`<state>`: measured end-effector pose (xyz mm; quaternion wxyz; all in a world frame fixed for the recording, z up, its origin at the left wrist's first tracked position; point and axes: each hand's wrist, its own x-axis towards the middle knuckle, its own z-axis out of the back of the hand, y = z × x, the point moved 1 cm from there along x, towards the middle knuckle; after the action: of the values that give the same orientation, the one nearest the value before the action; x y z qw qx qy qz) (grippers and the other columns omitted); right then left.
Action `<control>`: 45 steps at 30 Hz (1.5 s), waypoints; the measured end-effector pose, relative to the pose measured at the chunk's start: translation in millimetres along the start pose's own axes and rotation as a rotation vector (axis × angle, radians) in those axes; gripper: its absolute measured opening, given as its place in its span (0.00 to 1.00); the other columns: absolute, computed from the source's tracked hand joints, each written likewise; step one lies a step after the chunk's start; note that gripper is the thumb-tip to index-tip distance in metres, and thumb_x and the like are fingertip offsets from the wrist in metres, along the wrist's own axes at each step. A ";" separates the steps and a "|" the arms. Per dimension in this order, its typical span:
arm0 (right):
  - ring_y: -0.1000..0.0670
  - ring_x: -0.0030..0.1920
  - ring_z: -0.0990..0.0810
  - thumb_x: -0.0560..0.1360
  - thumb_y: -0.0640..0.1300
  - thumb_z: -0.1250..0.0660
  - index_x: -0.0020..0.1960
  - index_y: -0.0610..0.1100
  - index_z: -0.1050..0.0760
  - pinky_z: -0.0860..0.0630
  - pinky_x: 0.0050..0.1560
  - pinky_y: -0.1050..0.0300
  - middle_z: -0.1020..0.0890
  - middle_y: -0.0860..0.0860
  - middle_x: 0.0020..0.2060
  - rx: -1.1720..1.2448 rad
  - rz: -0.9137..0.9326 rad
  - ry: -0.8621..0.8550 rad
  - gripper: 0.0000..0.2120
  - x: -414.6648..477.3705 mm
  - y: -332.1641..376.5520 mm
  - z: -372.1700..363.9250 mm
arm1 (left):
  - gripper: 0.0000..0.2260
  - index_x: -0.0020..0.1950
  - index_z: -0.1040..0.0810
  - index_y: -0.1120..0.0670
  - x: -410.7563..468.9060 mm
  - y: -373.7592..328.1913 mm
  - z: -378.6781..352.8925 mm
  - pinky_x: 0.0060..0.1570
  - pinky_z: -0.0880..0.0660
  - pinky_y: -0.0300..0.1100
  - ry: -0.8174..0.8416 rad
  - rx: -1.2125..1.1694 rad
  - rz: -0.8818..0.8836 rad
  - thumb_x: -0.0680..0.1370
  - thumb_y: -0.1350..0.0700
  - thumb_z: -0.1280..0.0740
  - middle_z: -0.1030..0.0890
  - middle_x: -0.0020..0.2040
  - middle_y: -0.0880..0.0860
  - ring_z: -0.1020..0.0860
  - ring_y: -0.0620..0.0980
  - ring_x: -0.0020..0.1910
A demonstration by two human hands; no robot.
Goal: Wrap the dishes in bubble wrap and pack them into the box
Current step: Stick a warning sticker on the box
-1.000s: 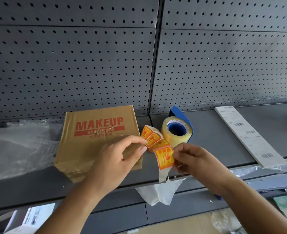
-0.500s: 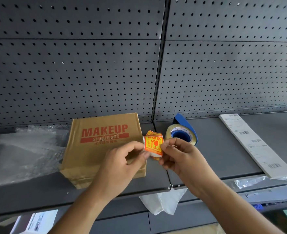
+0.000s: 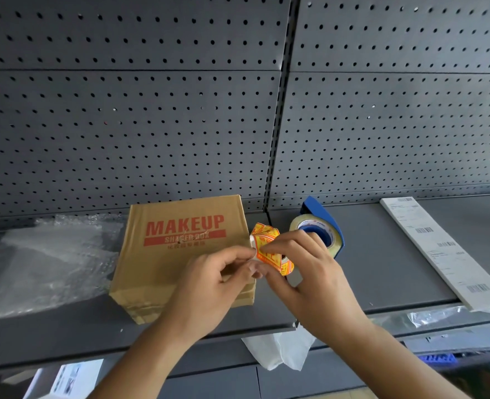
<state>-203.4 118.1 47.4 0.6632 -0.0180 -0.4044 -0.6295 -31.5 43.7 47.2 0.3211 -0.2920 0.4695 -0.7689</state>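
A closed brown cardboard box [image 3: 180, 254] printed MAKEUP lies on the grey shelf [image 3: 382, 272]. Just right of the box, both hands hold a small roll of orange and yellow stickers [image 3: 269, 250]. My left hand [image 3: 218, 286] pinches its left edge with thumb and fingertips. My right hand [image 3: 310, 272] curls round the roll from the right, thumb on top. Clear bubble wrap [image 3: 45, 260] lies on the shelf to the left of the box. No dishes are in view.
A clear packing-tape roll in a blue dispenser [image 3: 321, 228] stands behind my right hand. A long white sheet of barcode labels [image 3: 445, 251] lies at the right. Perforated grey back panels [image 3: 238, 110] rise behind. White paper [image 3: 281, 349] hangs below the shelf edge.
The loose sticker strip that hung down a second ago is wound back onto the roll. Both hands have closed in together around it, slightly higher over the shelf.
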 end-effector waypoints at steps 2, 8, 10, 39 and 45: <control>0.50 0.49 0.22 0.77 0.56 0.31 0.53 0.47 0.18 0.23 0.46 0.52 0.19 0.55 0.49 -0.022 0.014 -0.003 0.13 1.2 -1.1 -0.7 | 0.07 0.54 0.15 0.49 0.0 0.8 1.1 0.53 0.19 0.40 0.008 0.011 -0.003 0.82 0.56 0.33 0.14 0.46 0.42 0.16 0.42 0.51; 0.52 0.46 0.21 0.78 0.55 0.33 0.50 0.48 0.17 0.22 0.44 0.57 0.18 0.57 0.47 -0.070 0.043 -0.018 0.12 3.9 1.5 -1.1 | 0.08 0.55 0.15 0.49 -0.5 2.1 2.1 0.55 0.20 0.39 0.039 0.020 0.001 0.83 0.56 0.34 0.14 0.47 0.43 0.16 0.42 0.53; 0.53 0.44 0.21 0.77 0.52 0.33 0.49 0.48 0.17 0.23 0.43 0.58 0.18 0.58 0.46 -0.072 0.045 -0.028 0.09 3.7 2.8 -1.3 | 0.08 0.56 0.15 0.49 -0.7 2.5 1.7 0.55 0.20 0.40 0.034 0.031 0.000 0.83 0.57 0.34 0.14 0.48 0.43 0.16 0.41 0.53; 0.56 0.39 0.20 0.79 0.41 0.32 0.41 0.56 0.23 0.28 0.37 0.69 0.20 0.57 0.39 0.099 -0.289 -0.288 0.12 57.9 -16.1 69.7 | 0.11 0.54 0.15 0.46 -1.5 -13.4 17.3 0.52 0.24 0.32 -0.084 -0.038 -0.044 0.79 0.46 0.36 0.13 0.46 0.43 0.16 0.42 0.52; 0.54 0.39 0.22 0.78 0.42 0.31 0.43 0.45 0.18 0.23 0.37 0.55 0.21 0.55 0.42 -0.002 0.008 -0.246 0.05 44.9 25.4 31.2 | 0.16 0.48 0.14 0.54 -3.5 -22.1 22.3 0.46 0.21 0.36 -0.180 -0.330 0.078 0.78 0.45 0.35 0.13 0.44 0.53 0.15 0.48 0.46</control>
<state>-203.2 103.2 105.8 0.6110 -0.0975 -0.4821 -0.6203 -17.4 42.3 75.5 0.3394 -0.3898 0.5695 -0.6391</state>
